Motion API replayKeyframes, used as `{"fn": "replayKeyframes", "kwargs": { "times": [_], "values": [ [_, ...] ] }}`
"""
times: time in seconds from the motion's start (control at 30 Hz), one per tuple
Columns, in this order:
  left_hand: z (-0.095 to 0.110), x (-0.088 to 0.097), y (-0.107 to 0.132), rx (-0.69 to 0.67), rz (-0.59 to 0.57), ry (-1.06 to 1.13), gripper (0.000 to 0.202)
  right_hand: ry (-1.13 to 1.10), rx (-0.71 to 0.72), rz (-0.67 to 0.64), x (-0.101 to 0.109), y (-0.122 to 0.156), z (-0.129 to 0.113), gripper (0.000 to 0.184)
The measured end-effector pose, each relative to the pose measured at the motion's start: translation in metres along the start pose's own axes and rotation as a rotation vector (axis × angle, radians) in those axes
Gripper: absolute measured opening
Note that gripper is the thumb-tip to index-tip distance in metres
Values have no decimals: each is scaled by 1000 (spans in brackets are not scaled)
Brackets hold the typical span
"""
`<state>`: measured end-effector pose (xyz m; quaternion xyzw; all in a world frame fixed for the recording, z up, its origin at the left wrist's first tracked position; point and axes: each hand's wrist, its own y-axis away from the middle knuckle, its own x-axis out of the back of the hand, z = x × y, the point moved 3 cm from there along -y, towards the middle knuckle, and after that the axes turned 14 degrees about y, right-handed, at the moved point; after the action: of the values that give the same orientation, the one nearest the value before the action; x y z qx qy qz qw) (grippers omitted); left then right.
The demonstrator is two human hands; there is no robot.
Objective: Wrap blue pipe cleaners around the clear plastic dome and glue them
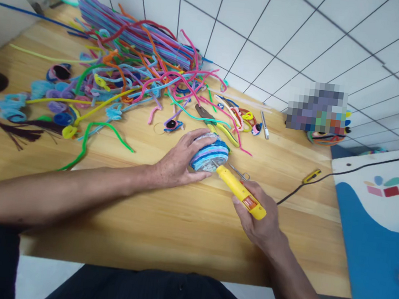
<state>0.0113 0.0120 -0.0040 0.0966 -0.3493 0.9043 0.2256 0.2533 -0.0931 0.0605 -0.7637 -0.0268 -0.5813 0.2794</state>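
My left hand (pixel 180 161) is closed around the far left side of a ball (pixel 210 153) wound with blue, light blue and pink pipe cleaners. A greyish patch of the ball shows on its near side. In my right hand (pixel 258 218) is a yellow hot glue gun (pixel 240 191), its tip at that patch; whether the tip touches the surface I cannot tell. Small scissors (pixel 242 173) lie just behind the gun, partly hidden. Beyond the ball rest pliers (pixel 220 123) with yellow-green handles.
Loose pipe cleaners (pixel 128 79) and a thick bundle (pixel 136 34) cover the back left. A pen-like tool (pixel 265 125) lies by the tiled wall (pixel 256 31). The black cord (pixel 363 164) runs right, past a yellow cutter (pixel 311 176). A green pipe cleaner (pixel 86 139) lies near my left forearm.
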Motion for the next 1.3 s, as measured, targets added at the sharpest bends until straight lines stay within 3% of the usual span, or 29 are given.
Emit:
{"fn": "replayKeyframes", "kwargs": {
  "times": [0.97,1.3],
  "values": [
    [1,-2,0,-10,18,19,85,20,59,56,1,-5,-3,27],
    [1,0,0,-9,9,5,87,32,60,47,-1,0,-1,37]
  ]
}}
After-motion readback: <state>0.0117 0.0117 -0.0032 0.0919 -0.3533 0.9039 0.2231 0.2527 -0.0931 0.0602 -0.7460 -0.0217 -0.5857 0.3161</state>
